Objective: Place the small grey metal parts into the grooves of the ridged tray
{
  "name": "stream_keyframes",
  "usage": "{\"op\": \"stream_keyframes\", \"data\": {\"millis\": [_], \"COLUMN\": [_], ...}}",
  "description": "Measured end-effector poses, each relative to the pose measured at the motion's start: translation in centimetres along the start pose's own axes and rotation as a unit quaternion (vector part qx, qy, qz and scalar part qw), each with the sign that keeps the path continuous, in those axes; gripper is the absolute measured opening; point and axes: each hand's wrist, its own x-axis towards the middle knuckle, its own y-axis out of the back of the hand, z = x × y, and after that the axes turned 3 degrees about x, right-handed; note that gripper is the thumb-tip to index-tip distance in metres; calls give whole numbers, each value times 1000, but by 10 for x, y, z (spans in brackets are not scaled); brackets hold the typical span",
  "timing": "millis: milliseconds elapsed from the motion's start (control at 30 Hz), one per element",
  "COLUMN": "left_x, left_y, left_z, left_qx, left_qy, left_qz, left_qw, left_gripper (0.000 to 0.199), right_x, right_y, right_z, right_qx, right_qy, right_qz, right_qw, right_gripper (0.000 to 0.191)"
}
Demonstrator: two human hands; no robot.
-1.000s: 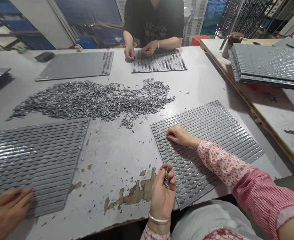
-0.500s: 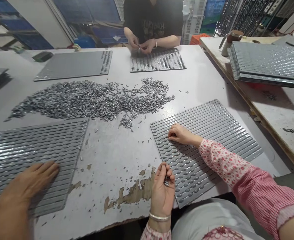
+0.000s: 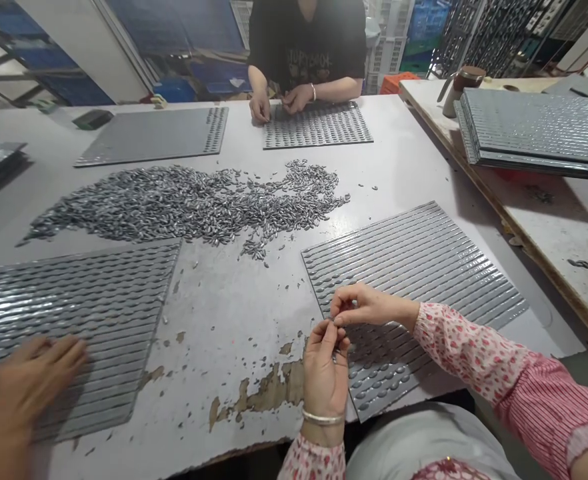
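White printed lettering ran across the chest of the black T-shirt worn by the person opposite, but it was too small and blurred to read. No other text, label or number could be made out.

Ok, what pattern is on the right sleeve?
Sleeve: pink with small red flowers, then fine stripes higher up; best in the head view.

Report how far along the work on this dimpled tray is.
Done, it seems: the far rows of the grey dimpled tray nearest the person look ridged and glossy, though I cannot tell whether they are filled. In hand: the left hand cups a few seeds and the right hand pinches at them. Left: open oval dimples at the tray's near end, and the large seed heap.
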Motion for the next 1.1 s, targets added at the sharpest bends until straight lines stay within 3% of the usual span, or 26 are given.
{"op": "stream_keyframes", "data": {"millis": [67, 167, 267, 367, 500, 700, 900, 1100], "left_x": [0, 1, 3, 6, 6, 5, 9, 10], "left_y": [-3, -5, -2, 3, 11, 20, 22, 21], "left_z": [3, 13, 24, 30, 28, 18, 11, 8], "left_qx": [-12, -52, -88, -109, -90, -48, -58, -66], "left_qy": [2, 29, 62, 83, 68, 66, 48, 48], "left_qz": [-12, -31, -19, 13, 14, 17, -59, -55], "left_qw": [1000, 998, 994, 991, 993, 997, 995, 995], "left_gripper": [9, 23, 28, 23, 23, 18, 17, 13], "right_x": [3, 17, 35, 50, 61, 69, 71, 73], "right_y": [-1, 11, 29, 42, 45, 41, 42, 43], "right_z": [3, 14, 27, 34, 34, 35, 36, 39], "right_qx": [56, 124, 93, -101, -343, -405, -455, -432], "right_qy": [-10, 1, 17, 11, 26, -22, -15, 14], "right_qz": [31, 139, 221, 196, 123, 107, 93, 92], "right_qw": [998, 983, 971, 975, 931, 908, 886, 897], "right_gripper": [23, 22, 15, 9, 13, 7, 9, 9]}}
